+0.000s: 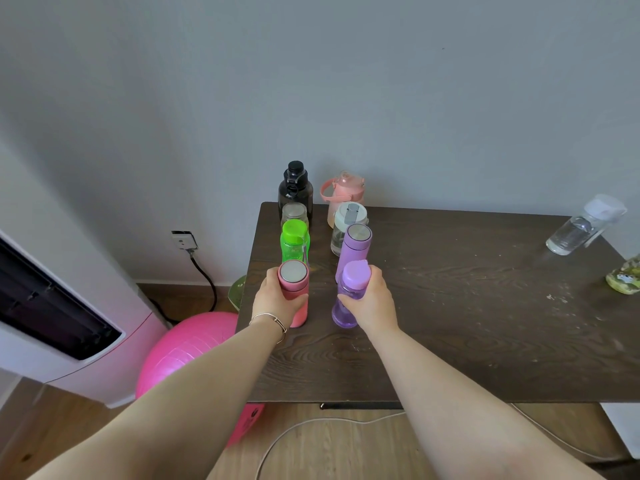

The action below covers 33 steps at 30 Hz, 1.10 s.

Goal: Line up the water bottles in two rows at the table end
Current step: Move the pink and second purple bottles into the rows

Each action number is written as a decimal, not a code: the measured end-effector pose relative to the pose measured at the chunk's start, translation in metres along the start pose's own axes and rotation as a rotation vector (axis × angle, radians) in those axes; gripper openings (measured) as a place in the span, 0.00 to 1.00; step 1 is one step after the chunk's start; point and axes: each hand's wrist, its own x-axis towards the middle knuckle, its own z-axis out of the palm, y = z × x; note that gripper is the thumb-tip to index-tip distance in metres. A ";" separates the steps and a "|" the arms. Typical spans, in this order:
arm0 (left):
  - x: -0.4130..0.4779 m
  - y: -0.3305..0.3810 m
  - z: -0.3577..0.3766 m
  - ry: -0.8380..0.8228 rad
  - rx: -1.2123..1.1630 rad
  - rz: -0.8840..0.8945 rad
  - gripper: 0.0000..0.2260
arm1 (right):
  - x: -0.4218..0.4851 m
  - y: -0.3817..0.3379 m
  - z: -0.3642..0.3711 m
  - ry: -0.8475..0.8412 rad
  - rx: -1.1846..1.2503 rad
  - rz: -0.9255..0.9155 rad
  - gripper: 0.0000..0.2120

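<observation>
Currently, left hand [273,299] grips the pink steel-capped flask [294,292], right hand [372,303] the translucent purple plastic bottle [349,294], closing two four-bottle rows; the clear white-capped bottle [585,225] far right remains unplaced.

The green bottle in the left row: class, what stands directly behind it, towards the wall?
Behind the green bottle stands a small clear jar with a metal lid, then a tall black bottle by the wall. The green bottle covers the jar's lower part, so its contents cannot be seen.
</observation>
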 end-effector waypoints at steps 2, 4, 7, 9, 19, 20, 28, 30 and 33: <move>0.001 0.001 0.000 -0.008 0.007 -0.004 0.30 | -0.001 0.000 -0.002 -0.003 0.004 0.006 0.40; 0.001 0.002 -0.001 -0.014 0.013 -0.009 0.31 | -0.002 0.001 -0.003 -0.007 0.006 0.005 0.40; 0.000 0.004 -0.001 -0.009 0.008 -0.007 0.31 | -0.002 0.004 -0.005 -0.009 0.003 0.009 0.40; -0.001 0.006 -0.002 -0.004 0.005 0.004 0.32 | -0.003 0.004 -0.006 -0.032 0.004 0.015 0.40; -0.003 0.017 -0.009 0.013 0.118 0.106 0.34 | -0.006 0.006 -0.016 -0.109 -0.040 0.007 0.45; -0.003 0.018 -0.010 0.024 0.155 0.127 0.34 | -0.007 0.006 -0.018 -0.119 -0.060 -0.001 0.45; 0.002 0.056 -0.008 0.004 0.786 0.452 0.32 | -0.009 0.020 -0.064 -0.060 -0.595 -0.175 0.36; 0.000 0.075 -0.001 -0.025 0.814 0.514 0.32 | -0.007 0.025 -0.085 -0.012 -0.687 -0.194 0.35; -0.005 0.111 0.019 -0.072 0.864 0.630 0.33 | -0.002 0.036 -0.121 0.056 -0.734 -0.166 0.33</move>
